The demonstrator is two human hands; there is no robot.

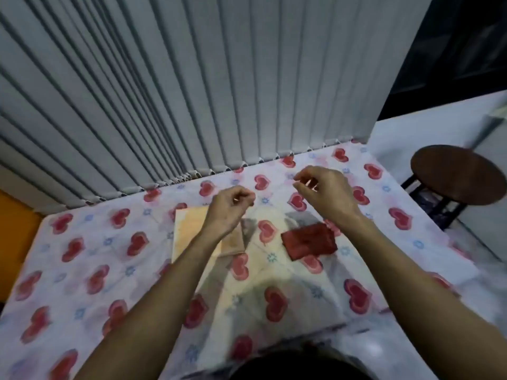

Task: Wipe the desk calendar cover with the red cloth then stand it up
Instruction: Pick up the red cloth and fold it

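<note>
The calendar (192, 231) lies flat on the table, a pale peach-coloured slab just left of centre, its right part covered by the left wrist and forearm passing over it. The picture is soft, so nothing printed on the cover can be read. The red cloth (308, 241) sits to the right of it, folded into a rough rectangle, also flat on the table and apart from the calendar, with a strip of tablecloth between them.

Both hands are up above the table and beyond the two things. The left hand (230, 207) hangs just past the calendar's far edge, fingers curled loosely into the palm, holding nothing that can be seen. The right hand (323, 193) hovers beyond the cloth, well clear of it, fingers bent with thumb and forefinger close together as in a pinch; whether anything is between them cannot be told. Neither hand touches calendar or cloth.

Under it all is a white tablecloth (90, 242) printed with red hearts and small blue flowers. Grey vertical blinds (192, 91) hang along the table's far edge. Off to the right, beside the table, stands a round dark wooden stool (458, 174).
</note>
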